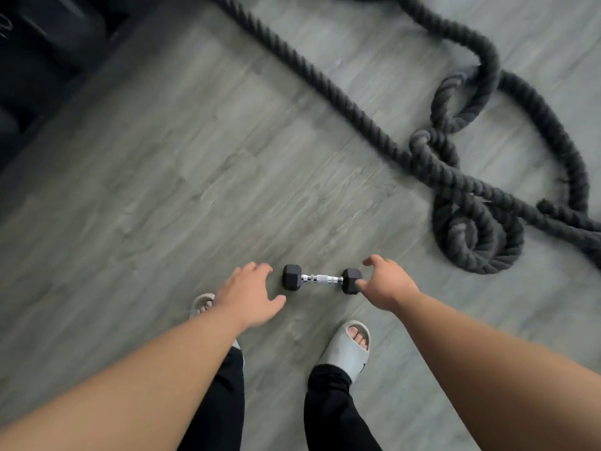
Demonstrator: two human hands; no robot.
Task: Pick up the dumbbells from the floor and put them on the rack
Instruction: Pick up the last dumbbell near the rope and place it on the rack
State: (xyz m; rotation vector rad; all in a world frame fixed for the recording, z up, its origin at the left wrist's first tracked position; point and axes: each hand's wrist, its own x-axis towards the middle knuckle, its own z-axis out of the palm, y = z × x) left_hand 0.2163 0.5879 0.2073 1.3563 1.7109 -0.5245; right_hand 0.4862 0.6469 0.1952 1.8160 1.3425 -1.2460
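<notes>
Head view: a single small dumbbell (322,278) lies flat on the grey plank floor (162,196), out in the open floor just ahead of the person's sandalled feet (346,348), well clear of the dark strip along the floor's upper-left edge. Its long axis runs left to right across the view, black hex heads at each end and a chrome grip between. Both hands hang over it from the near side, one off each end. The left hand (248,297) is spread, fingers loose, holding nothing, just beside the left head and apart from it. The right hand (387,284) is likewise spread and empty, but its fingertips overlap the right head, touching or all but touching; which, cannot be told. So the right hand looks the nearer, and the grip lies to its left, crosswise to the forearm: to take the bar it would likely have to shift inward and curl over the chrome. A thick black rope (468,203) coils well apart toward the floor's right edge. No rack is clearly in view
</notes>
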